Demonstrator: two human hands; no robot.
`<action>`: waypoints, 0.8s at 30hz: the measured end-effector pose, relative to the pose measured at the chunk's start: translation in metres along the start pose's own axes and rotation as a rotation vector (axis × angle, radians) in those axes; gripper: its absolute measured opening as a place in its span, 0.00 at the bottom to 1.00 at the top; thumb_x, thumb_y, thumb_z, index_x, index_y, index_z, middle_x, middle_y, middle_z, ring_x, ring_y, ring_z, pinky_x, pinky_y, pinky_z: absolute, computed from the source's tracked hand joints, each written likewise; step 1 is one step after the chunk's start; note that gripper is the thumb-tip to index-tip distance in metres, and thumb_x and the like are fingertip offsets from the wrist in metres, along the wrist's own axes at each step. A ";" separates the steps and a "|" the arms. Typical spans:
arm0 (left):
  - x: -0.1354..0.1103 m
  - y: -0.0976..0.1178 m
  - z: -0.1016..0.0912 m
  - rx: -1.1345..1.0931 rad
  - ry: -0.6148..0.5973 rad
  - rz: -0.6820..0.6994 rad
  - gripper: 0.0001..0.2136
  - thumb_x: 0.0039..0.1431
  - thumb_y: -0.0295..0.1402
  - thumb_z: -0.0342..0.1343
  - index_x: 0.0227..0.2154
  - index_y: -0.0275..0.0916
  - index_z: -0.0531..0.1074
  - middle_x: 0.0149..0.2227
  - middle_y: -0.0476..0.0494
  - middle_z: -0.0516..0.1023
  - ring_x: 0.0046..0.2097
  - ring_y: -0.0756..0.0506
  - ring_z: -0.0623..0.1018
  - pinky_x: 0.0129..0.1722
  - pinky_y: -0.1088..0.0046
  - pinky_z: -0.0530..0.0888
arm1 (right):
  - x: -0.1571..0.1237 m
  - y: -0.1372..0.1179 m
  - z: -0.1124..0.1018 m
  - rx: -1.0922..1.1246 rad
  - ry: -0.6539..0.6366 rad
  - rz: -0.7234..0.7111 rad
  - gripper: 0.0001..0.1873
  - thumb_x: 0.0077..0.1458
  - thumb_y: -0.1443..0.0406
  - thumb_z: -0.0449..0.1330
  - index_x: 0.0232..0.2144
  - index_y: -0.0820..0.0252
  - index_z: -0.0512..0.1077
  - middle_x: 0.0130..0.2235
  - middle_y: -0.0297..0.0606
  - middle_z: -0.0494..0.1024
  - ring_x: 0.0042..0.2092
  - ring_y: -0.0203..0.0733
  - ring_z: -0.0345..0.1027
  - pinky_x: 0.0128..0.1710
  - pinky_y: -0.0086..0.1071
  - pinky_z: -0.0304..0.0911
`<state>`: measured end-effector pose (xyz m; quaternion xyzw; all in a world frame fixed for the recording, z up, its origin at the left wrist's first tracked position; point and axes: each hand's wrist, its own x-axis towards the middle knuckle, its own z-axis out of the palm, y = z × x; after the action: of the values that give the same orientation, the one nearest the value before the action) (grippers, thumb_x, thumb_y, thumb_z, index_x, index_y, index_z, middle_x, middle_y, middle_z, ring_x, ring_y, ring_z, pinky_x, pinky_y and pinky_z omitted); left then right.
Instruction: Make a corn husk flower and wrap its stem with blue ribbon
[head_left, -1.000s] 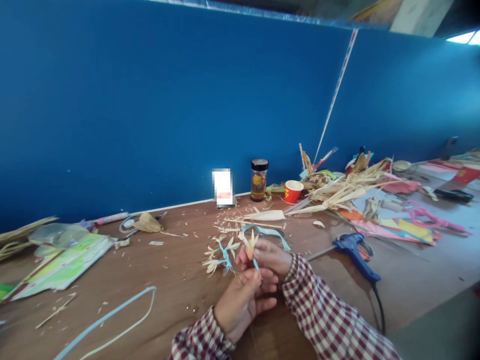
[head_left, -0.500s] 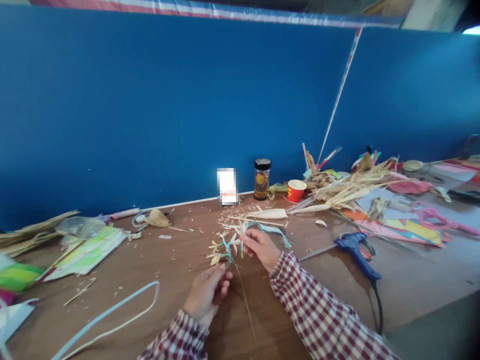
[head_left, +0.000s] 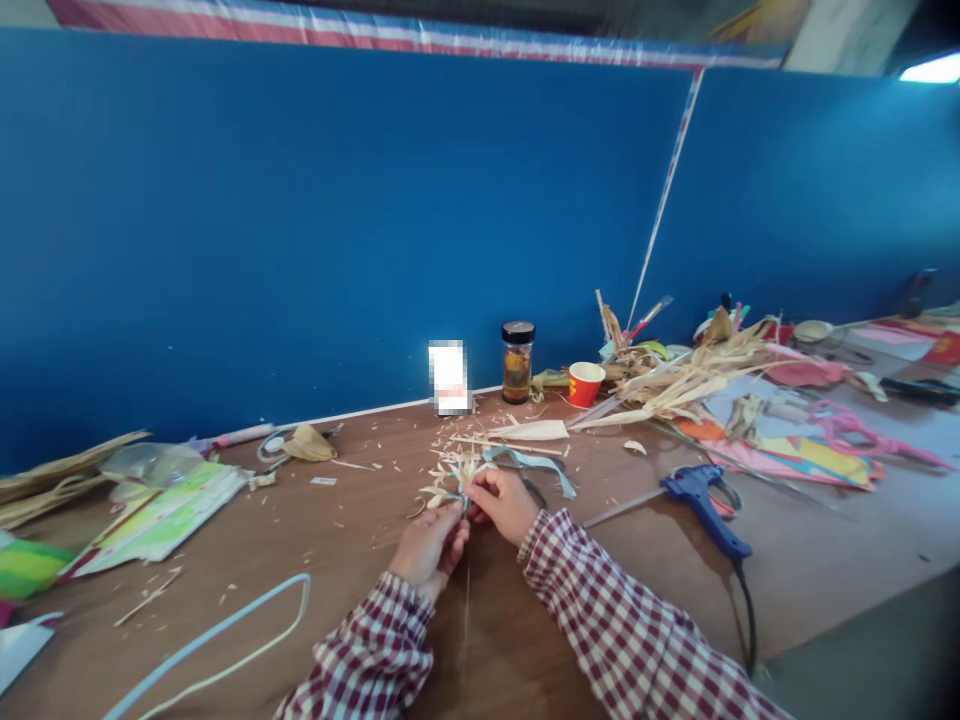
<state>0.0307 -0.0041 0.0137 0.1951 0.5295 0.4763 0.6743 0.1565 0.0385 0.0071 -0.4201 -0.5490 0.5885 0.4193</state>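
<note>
My left hand [head_left: 431,545] and my right hand [head_left: 505,505] meet over the brown table [head_left: 337,560]. Both pinch a small straw flower sprig [head_left: 452,477] with pale husk petals on a light blue stem. The fingers of each hand are closed on the stem just below the petals. A thin pale strand [head_left: 466,600] hangs from the pinch toward me. Both sleeves are red and white check.
A blue glue gun [head_left: 701,497] lies right of my hands. Behind them are a light blue ribbon [head_left: 536,463], husk scraps, a dark jar [head_left: 517,361] and a red paper cup [head_left: 584,384]. A pile of corn husks [head_left: 694,375] sits far right; a blue cord loop [head_left: 225,630] lies left.
My left hand has moved up and right to join my right hand at the sprig. The two hands now hold it close together, lower and nearer the table.
</note>
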 end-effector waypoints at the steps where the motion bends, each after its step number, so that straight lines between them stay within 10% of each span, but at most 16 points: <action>1: 0.001 0.002 0.003 0.021 0.008 0.005 0.06 0.47 0.31 0.59 0.21 0.36 0.69 0.17 0.51 0.69 0.16 0.58 0.66 0.14 0.86 0.65 | 0.000 -0.001 -0.001 0.007 0.002 -0.006 0.13 0.44 0.57 0.60 0.24 0.62 0.67 0.19 0.30 0.70 0.22 0.33 0.65 0.23 0.28 0.63; 6: 0.005 0.005 0.013 0.030 0.043 0.104 0.06 0.45 0.30 0.60 0.22 0.35 0.67 0.17 0.55 0.65 0.13 0.60 0.59 0.09 0.90 0.53 | 0.003 -0.002 -0.005 0.025 0.053 -0.066 0.13 0.44 0.57 0.60 0.23 0.62 0.66 0.18 0.28 0.67 0.21 0.32 0.61 0.22 0.27 0.60; 24: 0.000 -0.002 0.017 -0.262 0.063 0.221 0.03 0.52 0.21 0.53 0.28 0.34 0.69 0.24 0.50 0.71 0.24 0.55 0.74 0.21 0.84 0.72 | 0.002 -0.002 -0.004 0.007 0.164 -0.204 0.10 0.43 0.61 0.61 0.24 0.62 0.65 0.22 0.29 0.68 0.24 0.32 0.61 0.25 0.27 0.57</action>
<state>0.0470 -0.0013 0.0181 0.1475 0.4594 0.6181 0.6206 0.1597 0.0413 0.0090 -0.4073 -0.5506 0.5086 0.5218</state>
